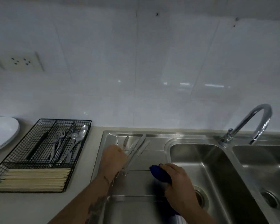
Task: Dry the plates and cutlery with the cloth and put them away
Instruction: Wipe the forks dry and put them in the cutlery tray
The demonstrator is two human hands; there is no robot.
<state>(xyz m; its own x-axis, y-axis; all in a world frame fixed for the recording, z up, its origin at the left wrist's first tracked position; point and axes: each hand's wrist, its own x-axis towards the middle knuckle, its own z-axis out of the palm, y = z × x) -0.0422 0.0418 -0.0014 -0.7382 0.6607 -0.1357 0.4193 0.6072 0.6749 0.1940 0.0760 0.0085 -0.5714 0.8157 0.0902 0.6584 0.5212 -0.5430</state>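
My left hand [113, 157] grips a bundle of steel knives [138, 147] over the sink's draining board [141, 183], blades pointing up and away. A fork [125, 141] lies on the board just behind that hand. My right hand [176, 180] holds a bunched dark blue cloth [158, 174] a little to the right of the knives, not touching them. White plates [2, 135] are stacked at the far left on the counter. A black wire cutlery tray [39, 152] holds forks and spoons in its back compartments and pale chopsticks in front.
A double steel sink [217, 172] lies to the right with a curved chrome tap [255, 123] behind it. White tiled wall rises behind the counter, with a socket [21, 61] at the left.
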